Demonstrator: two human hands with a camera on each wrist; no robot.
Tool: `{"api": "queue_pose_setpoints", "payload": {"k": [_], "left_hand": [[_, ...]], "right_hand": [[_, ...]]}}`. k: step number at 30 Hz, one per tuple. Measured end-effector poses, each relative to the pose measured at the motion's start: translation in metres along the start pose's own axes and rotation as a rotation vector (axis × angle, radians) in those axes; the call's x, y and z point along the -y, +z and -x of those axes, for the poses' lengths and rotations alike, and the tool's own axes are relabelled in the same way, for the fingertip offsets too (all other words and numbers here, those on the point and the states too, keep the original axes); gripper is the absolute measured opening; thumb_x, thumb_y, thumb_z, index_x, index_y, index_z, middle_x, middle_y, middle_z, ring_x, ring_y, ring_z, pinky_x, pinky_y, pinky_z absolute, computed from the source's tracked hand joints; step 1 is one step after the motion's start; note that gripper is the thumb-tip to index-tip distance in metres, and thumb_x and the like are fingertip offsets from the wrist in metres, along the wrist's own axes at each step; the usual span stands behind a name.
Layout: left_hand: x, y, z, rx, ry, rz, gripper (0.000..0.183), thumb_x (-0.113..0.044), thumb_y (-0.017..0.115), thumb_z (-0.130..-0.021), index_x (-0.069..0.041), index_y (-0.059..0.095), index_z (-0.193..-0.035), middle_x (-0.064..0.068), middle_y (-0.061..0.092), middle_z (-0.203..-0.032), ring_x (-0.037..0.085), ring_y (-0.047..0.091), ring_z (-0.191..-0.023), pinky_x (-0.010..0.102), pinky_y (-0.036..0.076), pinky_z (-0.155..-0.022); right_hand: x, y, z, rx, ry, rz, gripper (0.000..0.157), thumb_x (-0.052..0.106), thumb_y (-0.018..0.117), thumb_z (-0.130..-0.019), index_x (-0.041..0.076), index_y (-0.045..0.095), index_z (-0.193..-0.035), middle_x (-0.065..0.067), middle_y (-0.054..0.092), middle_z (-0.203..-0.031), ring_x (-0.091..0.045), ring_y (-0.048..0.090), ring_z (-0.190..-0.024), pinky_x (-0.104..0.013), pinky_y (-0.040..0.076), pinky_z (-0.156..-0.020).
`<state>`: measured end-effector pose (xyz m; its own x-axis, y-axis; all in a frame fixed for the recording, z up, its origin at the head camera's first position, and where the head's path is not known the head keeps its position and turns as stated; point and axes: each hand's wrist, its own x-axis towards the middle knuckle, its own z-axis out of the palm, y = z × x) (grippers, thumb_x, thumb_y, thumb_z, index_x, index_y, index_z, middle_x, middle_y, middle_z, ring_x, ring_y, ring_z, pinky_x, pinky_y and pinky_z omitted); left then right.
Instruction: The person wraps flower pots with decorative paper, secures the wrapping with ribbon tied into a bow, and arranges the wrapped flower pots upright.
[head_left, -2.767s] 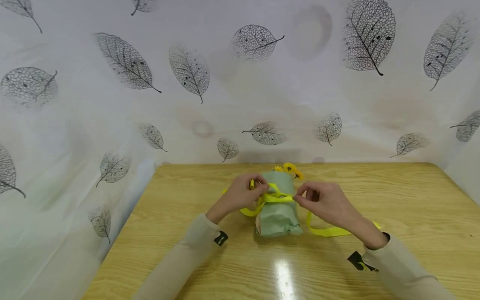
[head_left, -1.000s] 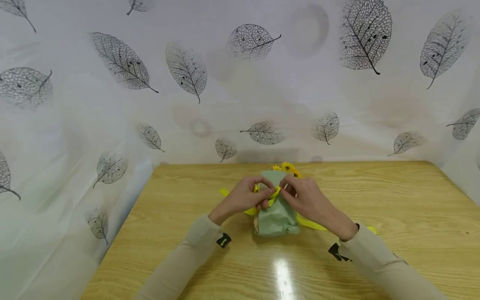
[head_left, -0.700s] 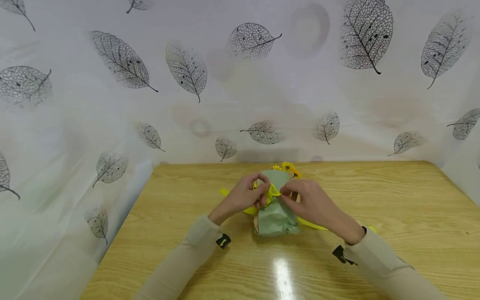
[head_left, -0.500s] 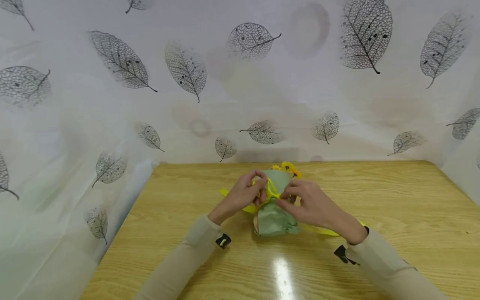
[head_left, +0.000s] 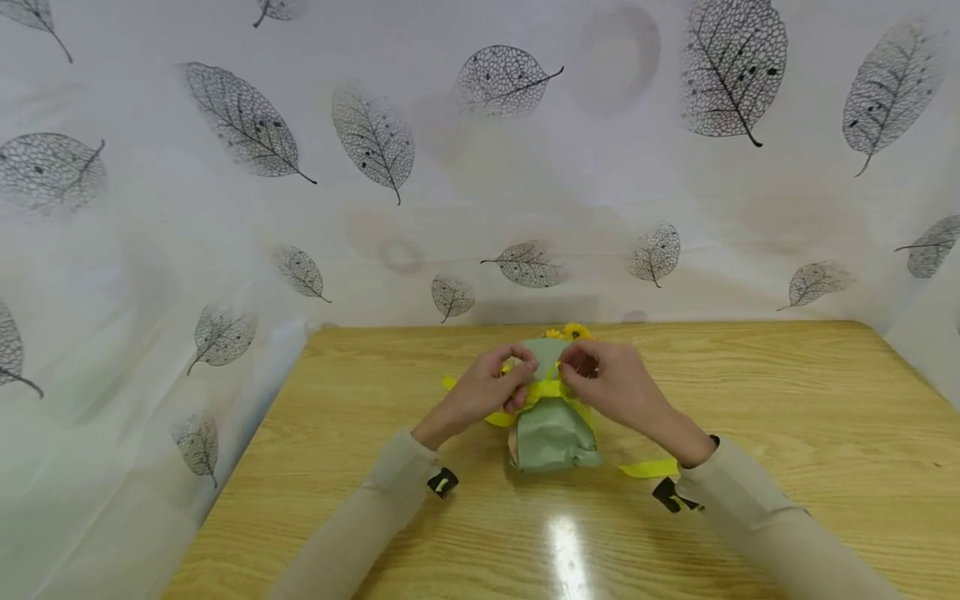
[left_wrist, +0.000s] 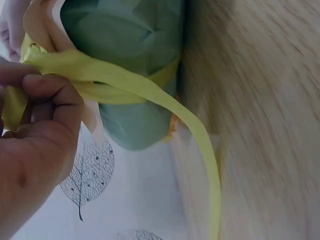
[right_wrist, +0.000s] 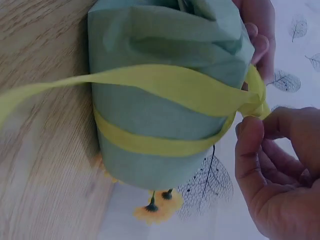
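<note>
A bouquet wrapped in green paper (head_left: 555,437) lies on the table, its yellow flowers (head_left: 576,332) poking out at the far end. Yellow ribbon (head_left: 551,389) circles its middle and is gathered into a knot on top. On the left of the knot, my left hand (head_left: 491,387) pinches a loop of the ribbon between thumb and fingers. My right hand (head_left: 618,387) pinches ribbon just above the knot, its thumb and forefinger close together. In the right wrist view, a long ribbon tail (right_wrist: 175,85) runs from the knot across the paper. Another tail (left_wrist: 200,135) hangs down in the left wrist view.
The bouquet rests on a wood-grain table (head_left: 360,533) near its back edge. A pale leaf-printed sheet (head_left: 465,183) rises behind and to the left. One ribbon tail (head_left: 648,468) lies on the wood under my right forearm.
My right hand first came in from the right to the knot, dipped lower, and has now lifted up above it, drawing ribbon upward. The left hand stays nearly in place, holding its loop.
</note>
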<state>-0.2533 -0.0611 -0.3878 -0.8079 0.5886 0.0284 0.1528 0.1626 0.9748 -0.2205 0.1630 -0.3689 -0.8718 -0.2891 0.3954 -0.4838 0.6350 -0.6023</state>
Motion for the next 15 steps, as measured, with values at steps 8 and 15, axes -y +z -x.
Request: {"api": "queue_pose_setpoints", "payload": {"k": [8,15], "left_hand": [[0.007,-0.012,0.006,-0.051,-0.066,0.004,0.026,-0.023,0.047,-0.110,-0.001,0.055,-0.122,-0.002,0.051,-0.068,0.009,0.044,-0.058,0.022,0.038,-0.055],[0.013,-0.020,0.010,-0.086,-0.102,-0.062,0.034,-0.026,0.050,-0.109,0.002,0.057,-0.126,-0.003,0.051,-0.066,0.009,0.042,-0.056,0.020,0.034,-0.051]], "right_hand": [[-0.013,-0.020,0.013,0.018,0.112,-0.027,0.010,0.001,0.060,-0.095,0.003,0.068,-0.101,-0.009,0.074,-0.084,-0.019,0.070,-0.066,-0.024,0.056,-0.053],[-0.032,-0.032,0.028,-0.010,0.044,0.085,0.013,-0.003,0.064,-0.088,0.007,0.069,-0.094,0.000,0.072,-0.080,-0.005,0.064,-0.066,-0.022,0.055,-0.056]]}}
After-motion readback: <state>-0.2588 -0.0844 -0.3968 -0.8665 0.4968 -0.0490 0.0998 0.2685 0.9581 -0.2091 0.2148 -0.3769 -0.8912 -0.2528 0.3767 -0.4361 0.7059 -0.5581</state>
